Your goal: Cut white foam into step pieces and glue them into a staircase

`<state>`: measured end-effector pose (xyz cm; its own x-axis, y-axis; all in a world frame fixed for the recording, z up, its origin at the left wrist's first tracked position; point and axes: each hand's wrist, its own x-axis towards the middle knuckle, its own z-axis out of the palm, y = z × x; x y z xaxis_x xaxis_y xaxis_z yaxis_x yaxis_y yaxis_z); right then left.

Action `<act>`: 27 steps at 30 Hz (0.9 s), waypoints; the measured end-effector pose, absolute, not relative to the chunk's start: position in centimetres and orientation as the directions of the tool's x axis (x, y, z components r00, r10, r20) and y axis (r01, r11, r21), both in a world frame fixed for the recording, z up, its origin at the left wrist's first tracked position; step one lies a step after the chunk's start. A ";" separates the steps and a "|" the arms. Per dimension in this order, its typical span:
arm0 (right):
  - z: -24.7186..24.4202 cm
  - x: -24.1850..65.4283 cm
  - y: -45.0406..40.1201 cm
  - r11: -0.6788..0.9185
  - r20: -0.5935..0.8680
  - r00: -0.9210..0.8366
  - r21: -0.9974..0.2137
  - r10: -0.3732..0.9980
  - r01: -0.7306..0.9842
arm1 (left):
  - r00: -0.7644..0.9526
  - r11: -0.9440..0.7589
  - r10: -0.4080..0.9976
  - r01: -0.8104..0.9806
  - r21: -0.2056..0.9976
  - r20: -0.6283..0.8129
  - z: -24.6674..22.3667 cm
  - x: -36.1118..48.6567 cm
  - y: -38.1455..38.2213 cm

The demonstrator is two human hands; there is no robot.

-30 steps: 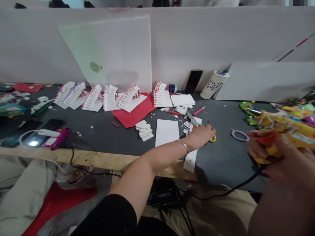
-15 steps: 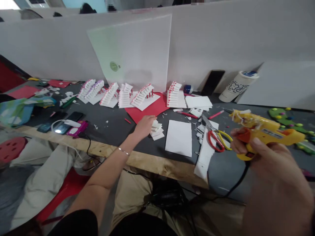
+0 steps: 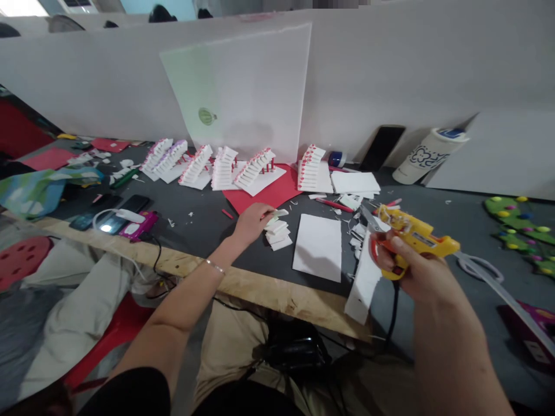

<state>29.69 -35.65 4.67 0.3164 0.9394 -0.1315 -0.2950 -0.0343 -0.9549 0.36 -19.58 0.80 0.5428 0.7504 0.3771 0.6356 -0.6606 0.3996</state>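
Observation:
My left hand [image 3: 252, 224] pinches a small white card piece [image 3: 281, 212] above a fanned stack of similar pieces [image 3: 278, 235]. Wrapped round the handle of a yellow glue gun [image 3: 422, 236], my right hand [image 3: 410, 260] holds it over the scissors, which it partly hides. The gun's nozzle end points left. A blank white card [image 3: 318, 245] lies flat between my hands. Behind them, small white stair models with pink and red edges [image 3: 256, 167] stand in a row, some on a red sheet [image 3: 280, 193].
A white cup [image 3: 429, 156] and a black phone [image 3: 382, 147] lean near the back partition. Paper scraps lie round a white strip [image 3: 363, 289]. Phones and a pink power bank [image 3: 139, 225] are at left, green pieces with pompoms [image 3: 515, 216] at right.
My right hand has brought the glue gun left, from beside the scissors to over them. My left hand has lifted a small piece off the stack.

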 end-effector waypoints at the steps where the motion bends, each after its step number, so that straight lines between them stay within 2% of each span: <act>1: 4.4 29.3 -35.5 -0.042 -0.153 0.329 -0.947 0.932 -0.320 | 0.511 -0.710 0.692 0.611 0.351 0.511 0.9 0.8 -20.5; 2: 4.2 28.8 -35.3 -0.050 -0.174 0.342 -0.939 0.923 -0.340 | 0.490 -0.766 0.601 0.578 0.281 0.631 0.9 1.2 -21.4; 4: 3.8 27.6 -35.0 -0.057 -0.204 0.370 -0.926 0.906 -0.372 | 0.532 -0.875 0.357 0.478 0.075 0.768 1.2 2.4 -23.1; 7: 3.1 25.7 -34.6 -0.050 -0.202 0.354 -0.918 0.913 -0.394 | 0.585 -0.916 0.122 0.377 -0.136 0.802 1.5 4.2 -24.8; 9: 2.7 24.8 -34.3 -0.018 -0.167 0.365 -0.925 0.916 -0.380 | 0.607 -0.920 0.062 0.343 -0.190 0.792 1.5 5.3 -25.3; 12: 1.9 24.1 -33.8 0.031 -0.140 0.443 -0.934 0.885 -0.356 | 0.616 -0.933 0.023 0.296 -0.205 0.787 0.9 6.7 -25.3; 15: 1.3 24.5 -33.4 0.038 -0.134 0.452 -0.936 0.882 -0.351 | 0.565 -0.958 0.099 0.277 -0.075 0.819 -0.3 7.5 -25.1; 18: 0.8 25.3 -33.3 0.044 -0.116 0.459 -0.946 0.881 -0.323 | 0.482 -0.934 0.347 0.259 0.247 0.805 -1.3 7.8 -24.7; 21: 0.2 26.0 -33.6 0.013 -0.101 0.465 -0.972 0.880 -0.235 | 0.527 -0.819 0.541 0.153 0.553 0.655 -1.9 7.7 -24.4; 23: -0.1 26.2 -33.8 -0.008 -0.086 0.462 -0.986 0.883 -0.167 | 0.599 -0.742 0.575 0.094 0.664 0.557 -1.9 7.6 -24.3; 27: -0.4 25.9 -33.9 -0.006 -0.047 0.462 -0.996 0.886 -0.089 | 0.655 -0.632 0.623 0.099 0.769 0.427 -1.8 7.5 -24.5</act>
